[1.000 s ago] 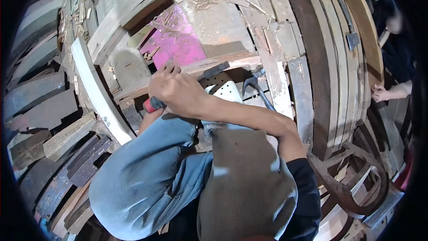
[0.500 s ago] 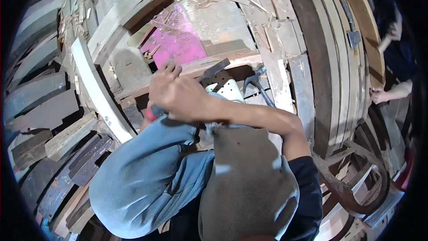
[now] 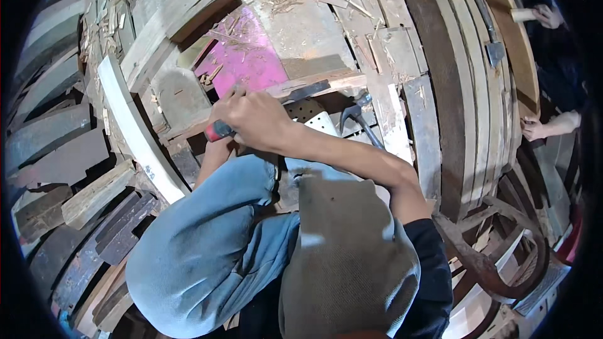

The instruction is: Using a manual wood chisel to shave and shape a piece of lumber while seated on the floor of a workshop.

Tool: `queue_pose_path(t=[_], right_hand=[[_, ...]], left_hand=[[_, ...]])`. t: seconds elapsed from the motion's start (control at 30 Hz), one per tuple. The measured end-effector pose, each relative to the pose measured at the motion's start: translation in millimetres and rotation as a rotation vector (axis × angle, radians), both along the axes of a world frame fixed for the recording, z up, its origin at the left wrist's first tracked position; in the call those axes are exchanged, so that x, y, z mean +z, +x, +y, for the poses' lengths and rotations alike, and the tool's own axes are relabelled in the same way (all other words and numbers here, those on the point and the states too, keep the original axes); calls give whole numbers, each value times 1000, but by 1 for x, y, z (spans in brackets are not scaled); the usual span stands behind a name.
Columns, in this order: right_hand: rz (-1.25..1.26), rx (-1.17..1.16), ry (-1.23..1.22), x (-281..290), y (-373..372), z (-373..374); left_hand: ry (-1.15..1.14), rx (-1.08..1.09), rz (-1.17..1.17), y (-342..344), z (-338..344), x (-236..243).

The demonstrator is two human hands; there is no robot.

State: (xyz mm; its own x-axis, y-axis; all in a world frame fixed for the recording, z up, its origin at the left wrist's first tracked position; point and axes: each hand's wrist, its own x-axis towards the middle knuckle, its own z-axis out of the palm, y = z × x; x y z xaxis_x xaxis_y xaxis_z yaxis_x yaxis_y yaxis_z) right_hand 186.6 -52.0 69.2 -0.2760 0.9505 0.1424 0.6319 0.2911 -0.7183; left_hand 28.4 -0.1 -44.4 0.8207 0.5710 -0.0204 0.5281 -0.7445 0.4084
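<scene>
My right hand [image 3: 254,118] is closed on a tool with a red-and-black handle [image 3: 218,130]; a dark flat bar [image 3: 309,91], apparently part of it, lies along a pale wooden piece [image 3: 345,79]. My left hand [image 3: 220,150] is below the right one, beside the handle's end, its fingers mostly hidden. A claw hammer [image 3: 353,115] lies to the right of my right hand, beside a white perforated clog [image 3: 319,124]. Beyond the wooden piece is a pink board [image 3: 248,56] with shavings on it.
Curved wood offcuts [image 3: 50,129] crowd the left, beside a white curved length [image 3: 135,125]. Long planks [image 3: 452,119] on the right carry a metal tool [image 3: 493,50]. A co-worker's hands [image 3: 548,17] are at the far right, one holding pale wood. A curved wooden frame [image 3: 524,263] lies lower right.
My right hand has risen slightly since half a second ago, with more of the red handle showing. The co-worker's upper hand has moved upward with the pale wood.
</scene>
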Motion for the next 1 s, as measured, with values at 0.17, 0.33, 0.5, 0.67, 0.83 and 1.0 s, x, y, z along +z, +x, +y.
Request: queue_pose_path(t=[0.17, 0.33, 0.5, 0.67, 0.83, 1.0], right_hand=[[-173, -45, 232, 4, 1, -14], [-217, -122, -187, -42, 73, -14], [76, -30, 261, 37, 30, -24], [97, -30, 287, 15, 15, -22], [53, -28, 139, 12, 33, -15], [30, 136, 165, 45, 21, -18]], left_hand=[[62, -72, 176, 10, -8, 12], [-11, 38, 126, 26, -14, 46], [124, -105, 98, 4, -1, 14], [304, 45, -89, 28, -20, 39], [105, -16, 66, 35, 2, 35], [20, 63, -5, 11, 1, 21]])
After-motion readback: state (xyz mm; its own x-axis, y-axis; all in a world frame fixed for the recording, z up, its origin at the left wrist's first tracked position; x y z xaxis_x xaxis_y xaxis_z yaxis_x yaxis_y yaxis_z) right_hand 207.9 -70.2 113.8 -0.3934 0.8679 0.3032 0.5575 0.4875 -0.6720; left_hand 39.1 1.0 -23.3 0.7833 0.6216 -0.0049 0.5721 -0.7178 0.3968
